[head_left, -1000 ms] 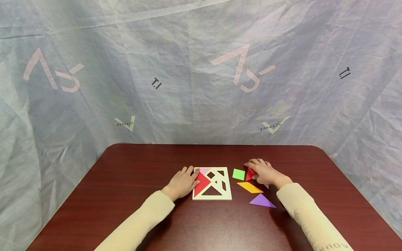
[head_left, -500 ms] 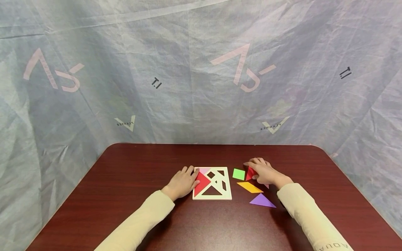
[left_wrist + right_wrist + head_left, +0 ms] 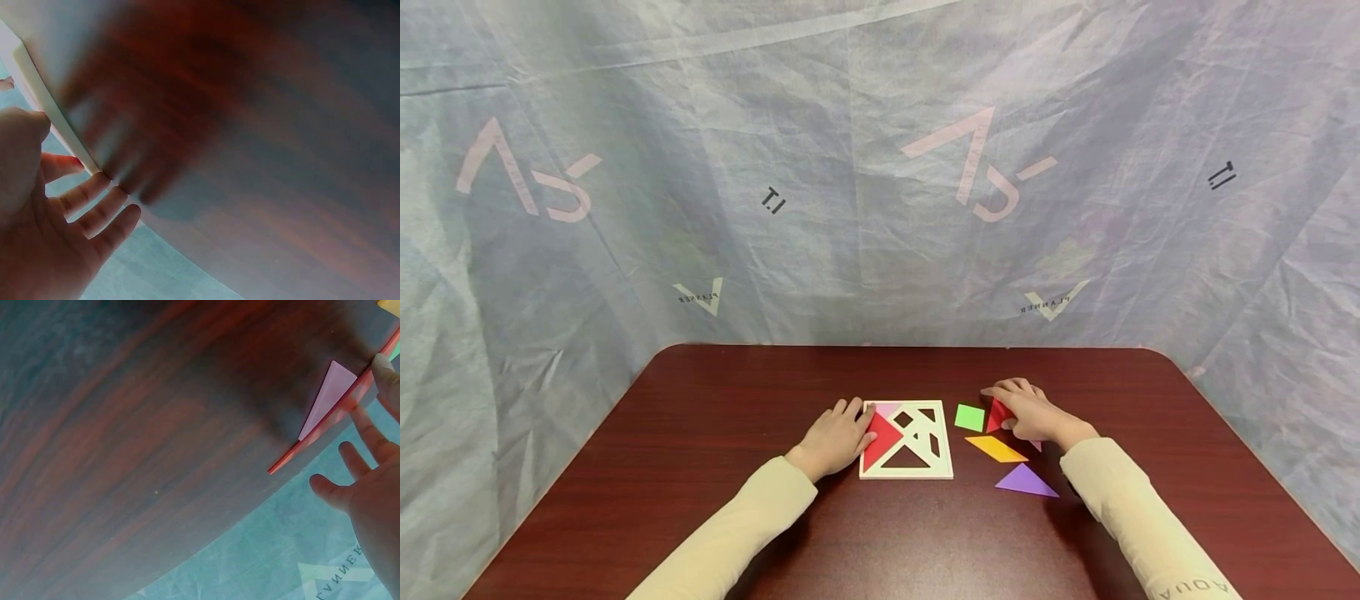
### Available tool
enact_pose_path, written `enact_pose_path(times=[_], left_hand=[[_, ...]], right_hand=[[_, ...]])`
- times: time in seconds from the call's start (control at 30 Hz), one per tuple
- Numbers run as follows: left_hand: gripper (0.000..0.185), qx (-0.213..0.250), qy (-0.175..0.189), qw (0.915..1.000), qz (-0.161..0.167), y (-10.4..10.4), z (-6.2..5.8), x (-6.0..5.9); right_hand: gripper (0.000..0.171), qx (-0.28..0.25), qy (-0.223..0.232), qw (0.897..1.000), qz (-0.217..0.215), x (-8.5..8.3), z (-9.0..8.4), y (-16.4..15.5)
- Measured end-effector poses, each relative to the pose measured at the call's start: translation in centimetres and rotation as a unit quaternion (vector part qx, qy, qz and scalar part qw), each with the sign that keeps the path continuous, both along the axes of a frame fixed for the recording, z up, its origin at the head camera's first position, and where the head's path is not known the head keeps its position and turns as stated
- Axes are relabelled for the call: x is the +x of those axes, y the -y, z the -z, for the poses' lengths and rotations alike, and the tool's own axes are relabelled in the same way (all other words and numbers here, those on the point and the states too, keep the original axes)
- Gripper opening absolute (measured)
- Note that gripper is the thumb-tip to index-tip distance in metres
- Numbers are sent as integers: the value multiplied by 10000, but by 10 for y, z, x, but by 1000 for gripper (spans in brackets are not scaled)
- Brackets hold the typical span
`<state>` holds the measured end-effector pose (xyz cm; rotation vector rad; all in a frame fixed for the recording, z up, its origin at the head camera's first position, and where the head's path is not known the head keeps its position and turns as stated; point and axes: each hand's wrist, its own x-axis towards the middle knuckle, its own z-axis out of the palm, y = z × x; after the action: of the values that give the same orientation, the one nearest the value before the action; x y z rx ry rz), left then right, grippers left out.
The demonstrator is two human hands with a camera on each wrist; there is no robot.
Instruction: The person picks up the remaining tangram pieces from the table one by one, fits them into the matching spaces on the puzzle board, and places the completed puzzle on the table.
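My left hand (image 3: 837, 437) rests at the left side of a white tangram board (image 3: 944, 457), thumb over a red triangle (image 3: 882, 440) set in it. Its other fingers lie nearly straight along the board's edge in the left wrist view. A pink piece (image 3: 888, 408) fills the board's upper left corner. To the right, my right hand (image 3: 1036, 417) pinches a second large red triangle (image 3: 996, 416) between thumb and fingers, covering much of it. In the right wrist view that triangle shows nearly edge-on, behind a small pink triangle (image 3: 329, 400) on the table.
Between board and right hand lies a green square (image 3: 970, 417). A yellow parallelogram (image 3: 997, 448) and a purple triangle (image 3: 1027, 482) lie nearer to me. Several dark cutouts show in the board. Behind the dark red-brown table (image 3: 760, 375) hangs a grey printed cloth (image 3: 850, 250).
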<state>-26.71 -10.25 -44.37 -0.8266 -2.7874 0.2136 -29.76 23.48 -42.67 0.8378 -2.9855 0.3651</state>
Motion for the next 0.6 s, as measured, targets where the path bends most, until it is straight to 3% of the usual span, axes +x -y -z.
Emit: enact_pose_path(times=[0.2,0.6], left_hand=[[47,-15,46,10000,-22,0,0,0],[46,-14,-67,10000,19,0,0,1]], right_hand=[[58,-38,-17,10000,-41,-2,1,0],[45,30,-666,9977,-85,3,0,-3]])
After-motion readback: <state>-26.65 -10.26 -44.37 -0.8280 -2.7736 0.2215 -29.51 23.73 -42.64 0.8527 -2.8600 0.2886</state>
